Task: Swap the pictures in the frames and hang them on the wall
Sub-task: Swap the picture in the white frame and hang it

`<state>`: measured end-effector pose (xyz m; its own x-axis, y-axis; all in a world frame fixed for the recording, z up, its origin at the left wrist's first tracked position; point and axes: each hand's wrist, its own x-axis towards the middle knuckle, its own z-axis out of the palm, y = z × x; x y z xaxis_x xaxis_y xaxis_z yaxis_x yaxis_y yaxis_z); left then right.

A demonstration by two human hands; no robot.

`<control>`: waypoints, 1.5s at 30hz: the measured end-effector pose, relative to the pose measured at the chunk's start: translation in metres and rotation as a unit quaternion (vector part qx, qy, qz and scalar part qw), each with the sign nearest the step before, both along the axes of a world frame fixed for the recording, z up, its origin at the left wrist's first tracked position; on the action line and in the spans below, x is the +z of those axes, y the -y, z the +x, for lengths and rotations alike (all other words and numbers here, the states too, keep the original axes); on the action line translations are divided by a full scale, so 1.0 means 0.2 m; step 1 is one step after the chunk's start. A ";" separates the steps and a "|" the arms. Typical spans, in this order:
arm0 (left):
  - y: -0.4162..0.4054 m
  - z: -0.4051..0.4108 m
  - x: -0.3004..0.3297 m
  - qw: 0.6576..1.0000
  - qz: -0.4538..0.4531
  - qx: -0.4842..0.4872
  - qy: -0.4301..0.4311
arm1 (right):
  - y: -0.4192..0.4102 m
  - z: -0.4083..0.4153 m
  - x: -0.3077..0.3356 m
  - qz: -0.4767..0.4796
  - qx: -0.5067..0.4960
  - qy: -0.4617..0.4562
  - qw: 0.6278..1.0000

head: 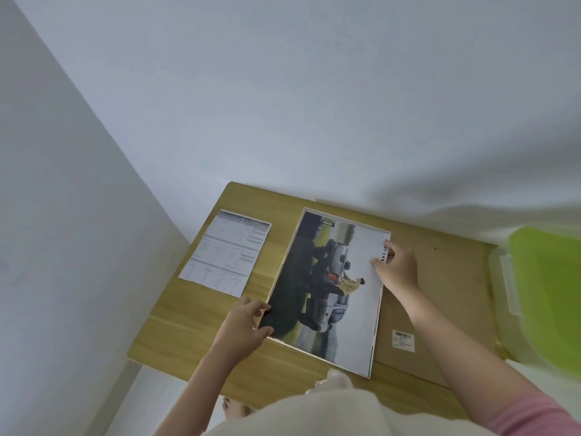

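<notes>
Pinching the picture at two opposite places, the fingers of both hands are doing different jobs. The left hand [246, 322] is gripping the near-left corner of the car picture [330, 287], its fingers [257, 305] curled over the dark edge and the thumb lying below it. The right hand [397, 267] is holding the far-right edge, with the thumb and fingertips pressed together on the white margin where some black letters are printed. I judge that the two hands are taking opposite corners so that the large sheet is staying flat and square while it is being aligned.

Under the picture a pale thin border is showing along the near and right edges; it is probably a frame or its backing, but I cannot tell which. The picture is lying in the middle of the wooden worktop [176, 328]. Just beside it on the right, partly under it, a brown cardboard sheet [446, 309] with a barcode label [403, 340] is lying. On the left, apart from the picture, a printed sheet with tables [224, 253] is resting; its text is too small to read.

At the right border a green-lidded plastic box [547, 297] is blurred and cut off. No second frame or hook on the wall [283, 89] is visible.
</notes>
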<state>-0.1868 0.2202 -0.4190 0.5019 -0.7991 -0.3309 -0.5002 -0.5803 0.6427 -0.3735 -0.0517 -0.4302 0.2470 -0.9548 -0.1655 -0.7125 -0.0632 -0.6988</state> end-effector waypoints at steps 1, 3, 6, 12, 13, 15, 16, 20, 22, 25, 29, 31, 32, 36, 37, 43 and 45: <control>0.01 0.00 -0.01 1.000 0.000 0.000 0.004 | 0.00 0.00 0.00 0.000 -0.001 -0.001 1.000; 0.01 0.01 -0.01 1.000 -0.002 0.000 0.007 | 0.01 -0.01 0.00 0.002 0.004 -0.006 1.000; 0.01 0.02 -0.02 1.000 -0.008 -0.009 0.006 | 0.02 -0.01 0.00 0.022 0.024 -0.025 0.999; -0.01 0.02 -0.04 0.999 -0.030 0.006 -0.030 | 0.04 0.00 0.01 0.034 0.044 -0.044 0.997; -0.02 0.02 -0.04 0.999 -0.034 0.010 -0.032 | 0.04 0.01 0.01 0.034 0.045 -0.044 0.997; -0.02 0.03 -0.04 0.998 -0.041 0.019 -0.036 | 0.04 0.03 0.01 0.033 0.043 -0.045 0.997; -0.02 0.03 -0.04 0.998 -0.043 0.022 -0.038 | 0.04 0.04 0.01 0.032 0.042 -0.047 0.998; -0.01 0.05 -0.04 0.998 -0.046 0.031 -0.035 | 0.05 0.08 0.01 0.031 0.041 -0.049 0.997; 0.00 0.07 -0.04 0.998 -0.043 0.033 -0.032 | 0.05 0.09 0.01 0.032 0.043 -0.050 0.997; 0.00 0.09 -0.04 0.999 -0.035 0.026 -0.023 | 0.05 0.11 0.02 0.032 0.045 -0.050 0.997; 0.02 0.10 -0.03 0.999 -0.037 0.019 0.003 | 0.03 0.08 0.04 0.024 0.045 -0.026 0.998; 0.04 0.07 -0.02 0.999 -0.044 0.016 0.026 | 0.01 0.04 0.06 0.009 0.041 -0.011 0.999; 0.05 0.05 -0.01 0.998 -0.051 0.014 0.032 | -0.01 0.02 0.07 0.001 0.037 -0.008 0.999; 0.12 -0.06 0.04 0.996 -0.081 -0.023 0.026 | -0.13 -0.14 0.10 -0.008 -0.008 0.009 1.000; 0.14 -0.10 0.06 0.995 -0.086 -0.038 0.024 | -0.17 -0.18 0.11 -0.011 -0.020 0.010 1.000; 0.29 -0.38 0.12 0.988 -0.093 -0.118 -0.016 | -0.37 -0.53 0.07 -0.012 -0.093 -0.038 0.995; 0.34 -0.48 0.13 0.988 -0.087 -0.125 -0.032 | -0.40 -0.65 0.06 -0.008 -0.126 -0.060 0.990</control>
<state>-0.2818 0.1525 -0.3923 0.2634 -0.9433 -0.2018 -0.5696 -0.3209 0.7567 -0.5034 0.0288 -0.4191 -0.0196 -0.9862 -0.1642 -0.7854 0.1168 -0.6079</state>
